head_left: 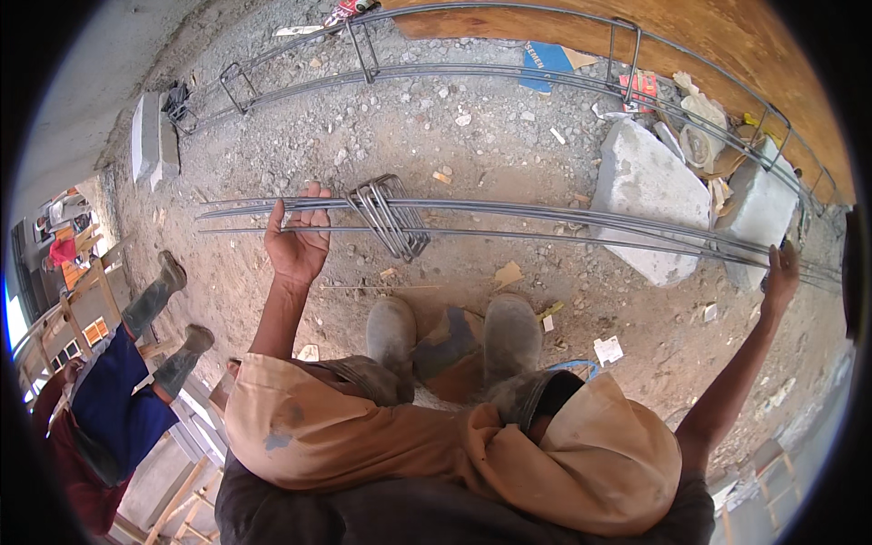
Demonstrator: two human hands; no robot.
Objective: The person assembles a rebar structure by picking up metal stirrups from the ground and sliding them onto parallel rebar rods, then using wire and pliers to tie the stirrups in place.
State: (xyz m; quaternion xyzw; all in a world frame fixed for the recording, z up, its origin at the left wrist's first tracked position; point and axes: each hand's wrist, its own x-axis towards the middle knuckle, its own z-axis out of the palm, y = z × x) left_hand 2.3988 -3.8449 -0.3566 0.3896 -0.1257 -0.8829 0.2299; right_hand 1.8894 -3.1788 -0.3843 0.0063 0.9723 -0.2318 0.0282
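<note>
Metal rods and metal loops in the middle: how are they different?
The metal rods are long, while the metal loops are much smaller.
The rods run on without corners, but the loops are bent into cornered shapes.
The rods stretch from the left hand to the right hand; the loops sit bunched together, nearer the left hand.
Both are thin, grey metal.

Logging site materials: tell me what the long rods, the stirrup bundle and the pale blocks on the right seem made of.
Long rods: probably steel, dull grey; slender, with a faint metallic sheen.
Stirrup bundle: likely steel too, grey; thin bent bars catch bright glints.
Pale blocks: apparently concrete, matte; rough, chipped surfaces, though stone is possible.
</note>
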